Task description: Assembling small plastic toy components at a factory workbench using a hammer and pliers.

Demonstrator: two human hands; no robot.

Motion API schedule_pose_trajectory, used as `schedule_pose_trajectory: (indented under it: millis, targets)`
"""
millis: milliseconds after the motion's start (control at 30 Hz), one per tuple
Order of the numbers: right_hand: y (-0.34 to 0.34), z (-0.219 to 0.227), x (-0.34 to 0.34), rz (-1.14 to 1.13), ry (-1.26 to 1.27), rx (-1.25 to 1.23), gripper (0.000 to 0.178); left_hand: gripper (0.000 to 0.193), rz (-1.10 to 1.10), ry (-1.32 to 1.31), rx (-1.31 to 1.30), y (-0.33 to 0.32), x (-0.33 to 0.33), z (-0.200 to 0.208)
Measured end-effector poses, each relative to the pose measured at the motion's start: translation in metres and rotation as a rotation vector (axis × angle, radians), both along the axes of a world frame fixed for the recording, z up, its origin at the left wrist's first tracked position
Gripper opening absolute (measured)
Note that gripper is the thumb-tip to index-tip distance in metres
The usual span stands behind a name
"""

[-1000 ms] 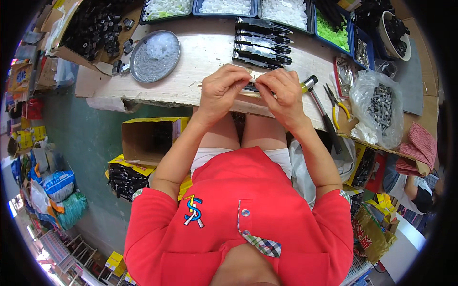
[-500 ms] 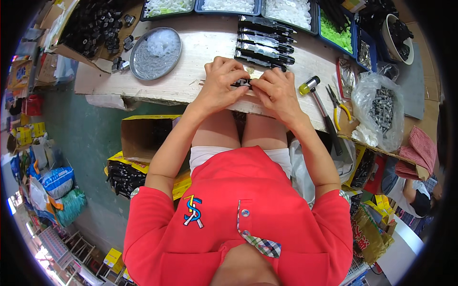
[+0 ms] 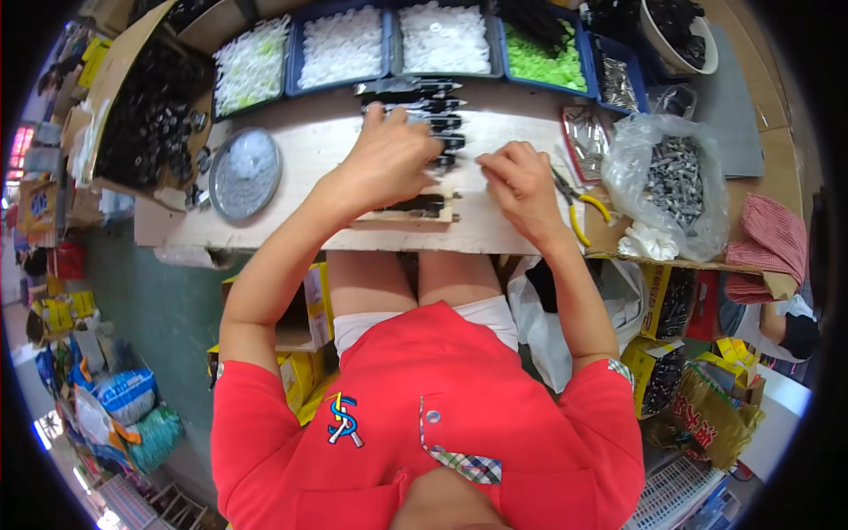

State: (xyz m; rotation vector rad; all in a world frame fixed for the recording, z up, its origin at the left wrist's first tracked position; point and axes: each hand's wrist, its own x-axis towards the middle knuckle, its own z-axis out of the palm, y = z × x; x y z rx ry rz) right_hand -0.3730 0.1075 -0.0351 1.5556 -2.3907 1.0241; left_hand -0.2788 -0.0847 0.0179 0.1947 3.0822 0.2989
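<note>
My left hand (image 3: 386,159) reaches over a row of black elongated parts with shiny strips (image 3: 411,88), lying side by side on the white table. Its fingers curl down among them, and what they grip is hidden. Just below that hand is a small wooden holder (image 3: 402,215) with a dark elongated piece (image 3: 420,206) lying in it. My right hand (image 3: 523,190) hovers to the right of the row, fingers bent and fingertips drawn together; anything between them is too small to make out. Pliers with yellow handles (image 3: 579,216) lie beside it, partly covered.
Blue trays of white pieces (image 3: 343,49) and green pieces (image 3: 548,60) line the back. A round grey dish (image 3: 247,205) and a carton of black parts (image 3: 132,146) stand left. On the right are a plastic bag of grey parts (image 3: 676,190) and a red checked cloth (image 3: 767,234).
My hands, together over a small dark piece before, are now apart. The left is among the black parts; the wooden holder shows plainly. The view has shifted, and the hammer no longer shows.
</note>
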Motion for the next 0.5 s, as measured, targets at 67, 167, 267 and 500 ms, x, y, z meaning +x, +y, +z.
schedule_pose_trajectory:
  millis: [67, 167, 267, 500]
  targets:
    - [0.018, 0.003, -0.019, -0.097, -0.026, -0.040, 0.010, 0.017, -0.073, 0.175, -0.018, 0.016, -0.052, 0.003]
    - [0.037, 0.004, -0.040, -0.192, -0.081, -0.048, 0.008, 0.008, -0.094, 0.394, -0.167, 0.033, -0.141, -0.004]
    - [0.050, 0.005, -0.057, -0.299, -0.141, -0.033, 0.009, 0.006, -0.112, 0.446, -0.410, 0.034, -0.196, -0.020]
    - [0.071, -0.005, -0.125, -0.522, 0.035, 0.224, 0.013, 0.009, -0.166, 0.312, -0.459, 0.041, -0.231, -0.039]
